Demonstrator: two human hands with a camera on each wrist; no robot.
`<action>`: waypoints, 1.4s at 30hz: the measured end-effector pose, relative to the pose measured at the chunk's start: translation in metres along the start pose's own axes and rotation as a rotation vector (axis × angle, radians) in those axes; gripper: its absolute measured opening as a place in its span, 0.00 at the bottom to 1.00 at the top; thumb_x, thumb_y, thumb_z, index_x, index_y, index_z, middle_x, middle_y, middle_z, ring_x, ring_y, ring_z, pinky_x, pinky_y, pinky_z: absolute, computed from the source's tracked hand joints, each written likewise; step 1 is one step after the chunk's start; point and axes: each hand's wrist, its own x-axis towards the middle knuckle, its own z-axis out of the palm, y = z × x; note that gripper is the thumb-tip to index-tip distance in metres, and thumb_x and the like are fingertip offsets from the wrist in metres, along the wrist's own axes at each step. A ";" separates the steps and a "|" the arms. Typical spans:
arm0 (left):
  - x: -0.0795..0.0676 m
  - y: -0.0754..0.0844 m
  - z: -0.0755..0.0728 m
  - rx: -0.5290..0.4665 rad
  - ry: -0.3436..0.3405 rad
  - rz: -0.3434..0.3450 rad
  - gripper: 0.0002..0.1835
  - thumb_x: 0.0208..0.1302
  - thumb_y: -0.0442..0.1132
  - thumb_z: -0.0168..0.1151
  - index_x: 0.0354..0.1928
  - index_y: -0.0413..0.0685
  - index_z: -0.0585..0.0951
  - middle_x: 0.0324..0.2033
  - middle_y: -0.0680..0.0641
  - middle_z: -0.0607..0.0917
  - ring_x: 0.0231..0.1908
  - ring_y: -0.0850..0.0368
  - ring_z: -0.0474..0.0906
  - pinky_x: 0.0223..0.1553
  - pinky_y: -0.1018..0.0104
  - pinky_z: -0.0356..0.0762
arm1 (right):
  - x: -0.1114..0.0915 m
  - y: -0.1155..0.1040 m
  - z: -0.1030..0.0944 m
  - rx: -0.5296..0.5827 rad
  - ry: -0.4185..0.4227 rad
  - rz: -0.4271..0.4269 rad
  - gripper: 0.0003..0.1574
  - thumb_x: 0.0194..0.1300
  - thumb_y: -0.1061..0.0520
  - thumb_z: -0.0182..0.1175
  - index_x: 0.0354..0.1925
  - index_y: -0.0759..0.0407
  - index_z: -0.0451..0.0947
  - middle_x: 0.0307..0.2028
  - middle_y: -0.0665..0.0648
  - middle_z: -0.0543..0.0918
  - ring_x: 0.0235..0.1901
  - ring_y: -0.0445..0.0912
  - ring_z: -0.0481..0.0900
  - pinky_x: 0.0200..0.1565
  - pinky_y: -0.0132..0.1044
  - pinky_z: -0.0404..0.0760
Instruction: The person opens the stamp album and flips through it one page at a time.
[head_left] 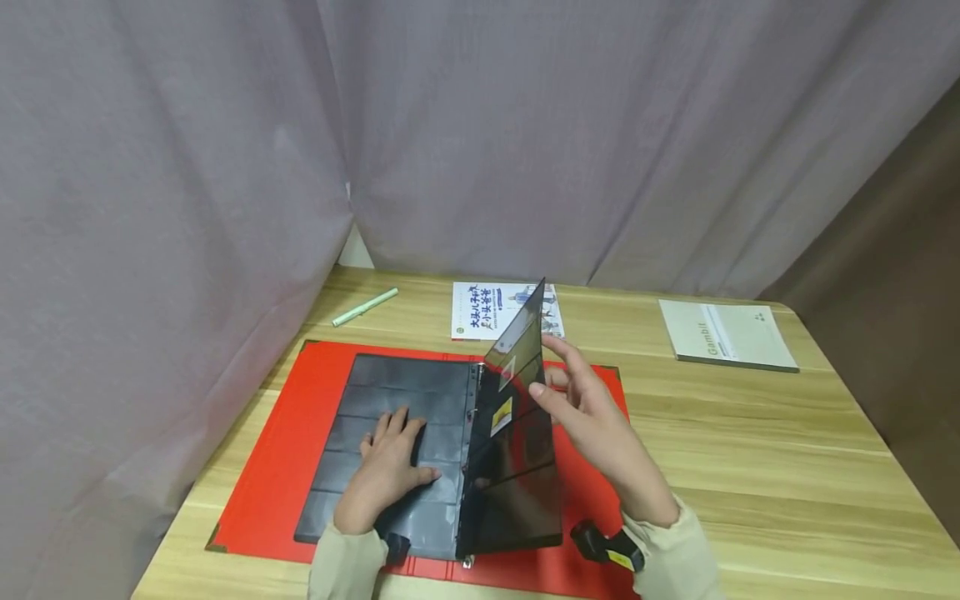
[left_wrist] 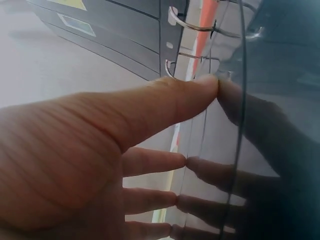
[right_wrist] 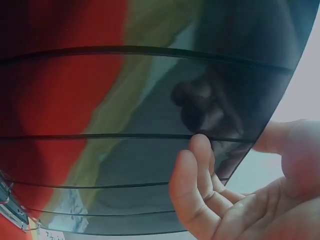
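A red ring binder (head_left: 262,462) lies spread out with black pocket pages on its metal rings (left_wrist: 185,22). My left hand (head_left: 388,471) rests on the left page (head_left: 408,375), fingers spread and thumb toward the rings. Its fingertips meet their reflections on the glossy sheet in the left wrist view. My right hand (head_left: 600,425) holds the outer edge of a raised page (head_left: 525,508), thumb on one side and fingers on the other. That page leans up from the rings and has a yellow stamp (head_left: 502,416) and a paler stamp (head_left: 508,373) in its pockets.
Behind the binder lies a white booklet (head_left: 468,308), partly covered by the raised page. A light green pen (head_left: 364,307) is at the back left. A pale book (head_left: 727,335) lies at the back right of the wooden table (head_left: 787,467). Grey curtains (head_left: 480,167) hang behind.
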 end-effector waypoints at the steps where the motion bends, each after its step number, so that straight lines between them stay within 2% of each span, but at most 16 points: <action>1: 0.001 0.000 0.000 -0.004 -0.001 0.004 0.42 0.52 0.45 0.81 0.67 0.40 0.74 0.73 0.32 0.62 0.72 0.27 0.51 0.62 0.23 0.50 | 0.000 0.000 0.000 -0.005 0.002 0.005 0.41 0.74 0.61 0.55 0.78 0.60 0.50 0.49 0.67 0.82 0.40 0.51 0.82 0.43 0.38 0.82; 6: -0.002 0.007 -0.007 -0.033 -0.012 0.053 0.37 0.58 0.45 0.76 0.67 0.39 0.74 0.71 0.31 0.65 0.71 0.28 0.55 0.62 0.22 0.51 | -0.004 0.003 0.002 -0.057 -0.015 0.003 0.44 0.74 0.55 0.57 0.79 0.55 0.47 0.47 0.63 0.81 0.39 0.53 0.80 0.42 0.39 0.82; 10: -0.014 0.024 -0.021 -0.130 0.014 0.178 0.34 0.65 0.45 0.70 0.69 0.38 0.72 0.71 0.33 0.67 0.70 0.33 0.61 0.64 0.27 0.57 | -0.007 0.005 0.000 -0.097 -0.047 -0.024 0.46 0.74 0.54 0.57 0.80 0.53 0.46 0.39 0.61 0.79 0.31 0.52 0.80 0.37 0.40 0.83; 13: -0.027 0.042 -0.032 -0.226 0.074 0.303 0.31 0.71 0.47 0.64 0.71 0.43 0.70 0.72 0.39 0.68 0.70 0.39 0.65 0.64 0.32 0.62 | -0.007 0.007 0.000 -0.103 -0.074 -0.076 0.46 0.74 0.57 0.56 0.80 0.54 0.44 0.33 0.61 0.77 0.27 0.52 0.80 0.34 0.41 0.83; 18: -0.049 0.064 -0.045 -0.328 0.211 0.492 0.27 0.76 0.47 0.57 0.72 0.52 0.70 0.71 0.49 0.70 0.67 0.48 0.70 0.61 0.37 0.70 | -0.007 0.009 0.002 -0.120 -0.108 -0.133 0.45 0.75 0.59 0.54 0.80 0.54 0.44 0.35 0.59 0.77 0.28 0.54 0.81 0.34 0.39 0.83; 22: -0.065 0.073 -0.050 -0.405 0.260 0.573 0.25 0.75 0.42 0.55 0.72 0.59 0.68 0.72 0.54 0.67 0.68 0.52 0.68 0.59 0.37 0.72 | -0.006 0.013 0.006 -0.141 -0.124 -0.153 0.43 0.77 0.58 0.53 0.80 0.56 0.45 0.35 0.57 0.76 0.27 0.53 0.81 0.35 0.38 0.82; 26: -0.075 0.075 -0.050 -0.449 0.278 0.655 0.30 0.71 0.35 0.55 0.73 0.59 0.67 0.73 0.52 0.65 0.68 0.50 0.67 0.58 0.38 0.72 | -0.005 0.016 0.011 -0.154 -0.155 -0.184 0.41 0.78 0.57 0.52 0.80 0.58 0.46 0.35 0.56 0.78 0.27 0.50 0.82 0.36 0.40 0.83; 29: -0.077 0.075 -0.046 -0.453 0.280 0.698 0.31 0.69 0.32 0.54 0.73 0.57 0.67 0.73 0.50 0.64 0.68 0.49 0.66 0.58 0.40 0.73 | -0.006 0.016 0.016 -0.182 -0.173 -0.180 0.40 0.78 0.56 0.52 0.80 0.57 0.48 0.35 0.56 0.80 0.27 0.47 0.82 0.37 0.41 0.83; 35: -0.082 0.076 -0.039 -0.474 0.282 0.716 0.30 0.72 0.32 0.49 0.75 0.55 0.65 0.74 0.49 0.63 0.68 0.49 0.66 0.60 0.42 0.72 | -0.007 0.018 0.021 -0.207 -0.214 -0.146 0.39 0.78 0.54 0.52 0.80 0.52 0.50 0.37 0.52 0.80 0.29 0.46 0.83 0.39 0.41 0.83; 38: -0.085 0.076 -0.038 -0.464 0.328 0.743 0.25 0.79 0.40 0.42 0.75 0.51 0.65 0.73 0.47 0.64 0.68 0.49 0.67 0.61 0.43 0.71 | -0.007 0.019 0.022 -0.214 -0.243 -0.136 0.38 0.79 0.54 0.52 0.80 0.50 0.51 0.39 0.51 0.80 0.30 0.45 0.83 0.40 0.43 0.83; 42: -0.089 0.076 -0.039 -0.464 0.369 0.766 0.26 0.83 0.48 0.34 0.75 0.49 0.65 0.72 0.44 0.66 0.66 0.49 0.68 0.60 0.43 0.72 | -0.007 0.021 0.026 -0.255 -0.279 -0.104 0.37 0.79 0.51 0.51 0.80 0.46 0.53 0.39 0.49 0.82 0.30 0.43 0.83 0.40 0.43 0.82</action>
